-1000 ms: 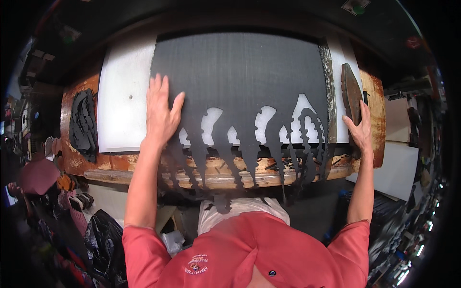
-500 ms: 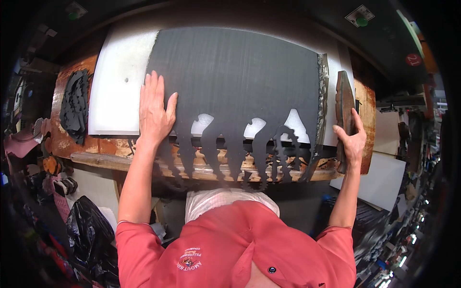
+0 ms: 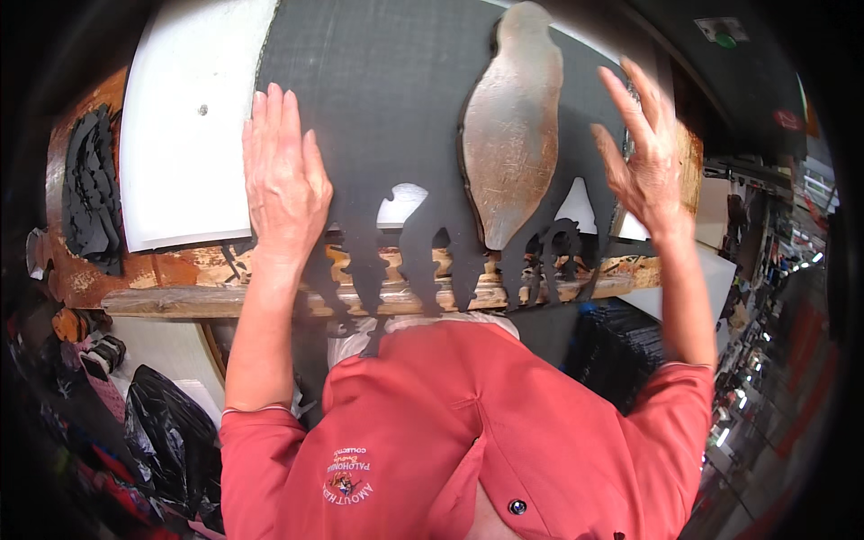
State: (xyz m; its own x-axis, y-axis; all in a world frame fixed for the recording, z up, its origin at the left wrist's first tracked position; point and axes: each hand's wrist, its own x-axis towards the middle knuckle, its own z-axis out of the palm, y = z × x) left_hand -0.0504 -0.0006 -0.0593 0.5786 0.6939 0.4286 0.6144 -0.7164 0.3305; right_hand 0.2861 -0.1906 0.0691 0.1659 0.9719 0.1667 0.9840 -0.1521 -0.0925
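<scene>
far left: stack of dark cut pieces (image 3: 88,193) on the worn wooden tabletop (image 3: 216,279), detail lost in shadow and fisheye bend. next, white board (image 3: 184,135) lies flat under the dark sheet; its top edge is cut off by the frame, a small dot on it too small to identify. left hand (image 3: 281,180) lies palm down, fingers straight and together, pressing flat on the dark grey sheet (image 3: 387,99) near its left edge, grip released, grasping nothing. sheet covers most of the board and its lower edge, cut into finger-like strips with rounded gaps, hangs over the tabletop front; strip ends vanish behind the red shirt (image 3: 450,432). centre: brown sole-shaped template (image 3: 511,135) lies on the sheet, narrow end toward the person, its tip just past the cut edge. right hand (image 3: 643,148) is beside it, fingers spread and lifted, grip released; cannot tell if the palm touches the sheet. right background too dark and warped to read. versus half a second ago: template was at the sheet's right edge in the right hand, now lying mid-sheet and let go; left hand same spot; view has come closer.
</scene>
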